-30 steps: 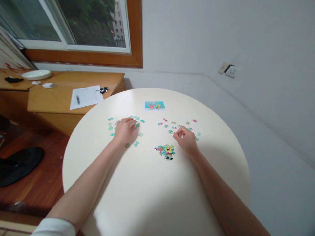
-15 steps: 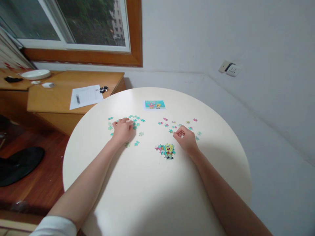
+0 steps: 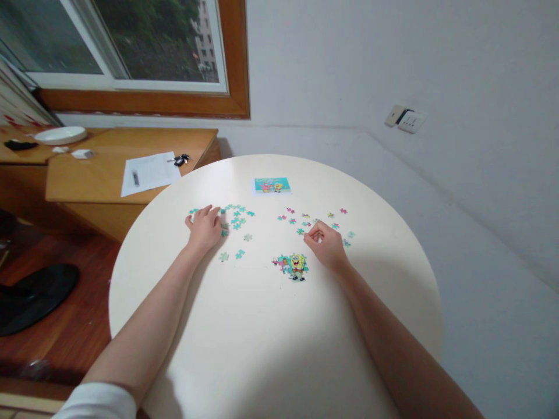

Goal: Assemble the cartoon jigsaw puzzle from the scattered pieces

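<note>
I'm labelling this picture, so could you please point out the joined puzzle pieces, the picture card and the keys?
Joined puzzle pieces (image 3: pixel 295 265), head view: the yellow figure.
Picture card (image 3: pixel 272 185), head view: its printed middle.
Keys (image 3: pixel 180 160), head view: the dark part.

- The left hand (image 3: pixel 204 228) is among the green puzzle pieces (image 3: pixel 236 221), with its fingers spread.
- The right hand (image 3: pixel 325 244) has its fingertips together, beside mixed-colour pieces (image 3: pixel 292 222).
- A partly joined puzzle (image 3: pixel 297 265) lies on the white tabletop (image 3: pixel 244 343), near the right hand.
- A picture card (image 3: pixel 272 185) lies near the far edge.
</note>
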A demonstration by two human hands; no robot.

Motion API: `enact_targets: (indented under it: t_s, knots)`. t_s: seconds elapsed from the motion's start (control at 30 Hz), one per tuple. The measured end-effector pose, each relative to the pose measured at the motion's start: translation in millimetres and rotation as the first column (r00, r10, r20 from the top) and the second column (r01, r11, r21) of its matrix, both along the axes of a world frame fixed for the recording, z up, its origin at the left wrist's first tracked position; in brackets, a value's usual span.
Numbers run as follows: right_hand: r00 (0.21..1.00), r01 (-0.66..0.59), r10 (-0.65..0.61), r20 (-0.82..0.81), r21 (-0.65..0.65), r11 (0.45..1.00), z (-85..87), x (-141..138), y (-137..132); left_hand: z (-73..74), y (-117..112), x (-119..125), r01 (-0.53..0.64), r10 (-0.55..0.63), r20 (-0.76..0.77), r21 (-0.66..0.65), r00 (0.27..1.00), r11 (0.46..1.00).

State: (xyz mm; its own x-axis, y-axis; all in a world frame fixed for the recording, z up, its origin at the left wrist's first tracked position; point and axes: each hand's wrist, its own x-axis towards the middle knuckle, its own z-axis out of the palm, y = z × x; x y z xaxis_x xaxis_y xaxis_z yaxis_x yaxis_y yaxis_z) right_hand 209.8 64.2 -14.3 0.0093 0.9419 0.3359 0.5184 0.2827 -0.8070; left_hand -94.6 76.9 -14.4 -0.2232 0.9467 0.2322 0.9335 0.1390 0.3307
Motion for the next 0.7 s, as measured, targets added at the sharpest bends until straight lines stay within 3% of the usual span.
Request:
enact_targets:
  t_s: [0.33,0.5,0.7]
  knots:
    - [1.0,-0.015,0.015,-0.008,-0.006,1.0,-0.3,0.2,-0.2,12.5,-4.2,4.4,0.003,-0.003,-0.001,0.0,1.0,1.0]
    - [1.0,-0.019,0.018,-0.014,-0.015,1.0,-0.3,-0.1,0.0,8.0,-4.1,8.2,0.114,-0.117,-0.041,-0.069,0.992,0.991]
    - [1.0,-0.019,0.019,-0.005,-0.024,1.0,2.4,-0.9,-1.6,6.1,-4.9,8.7,0.133,-0.143,-0.084,-0.113,0.986,0.985]
